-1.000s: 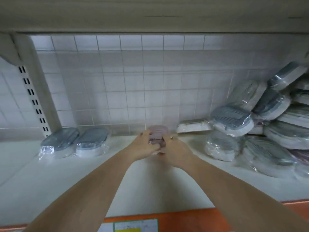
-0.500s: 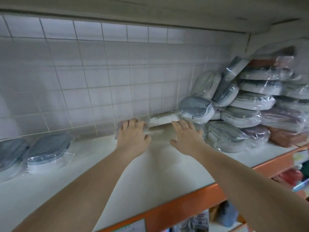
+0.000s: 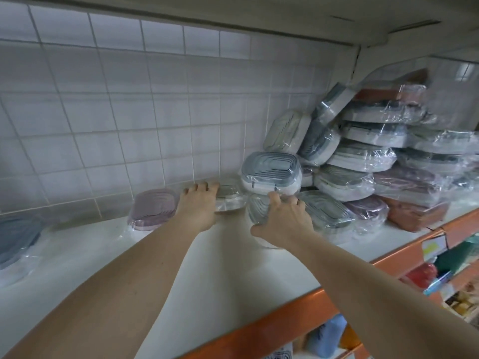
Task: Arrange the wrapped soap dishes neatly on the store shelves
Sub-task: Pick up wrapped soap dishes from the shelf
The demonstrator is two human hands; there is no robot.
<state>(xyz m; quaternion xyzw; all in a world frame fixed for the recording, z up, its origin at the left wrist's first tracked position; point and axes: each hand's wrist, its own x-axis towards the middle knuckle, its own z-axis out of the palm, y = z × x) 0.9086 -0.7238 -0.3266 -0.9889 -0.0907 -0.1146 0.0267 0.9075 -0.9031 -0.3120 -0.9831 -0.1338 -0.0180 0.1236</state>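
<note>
Gripping a clear-wrapped grey soap dish (image 3: pixel 261 212) at the foot of the pile (image 3: pixel 375 161), the right hand (image 3: pixel 283 220) curls over it while the left hand (image 3: pixel 198 207) lies flat, hiding part of a pale dish (image 3: pixel 230 198) on the white shelf (image 3: pixel 220 270).
</note>
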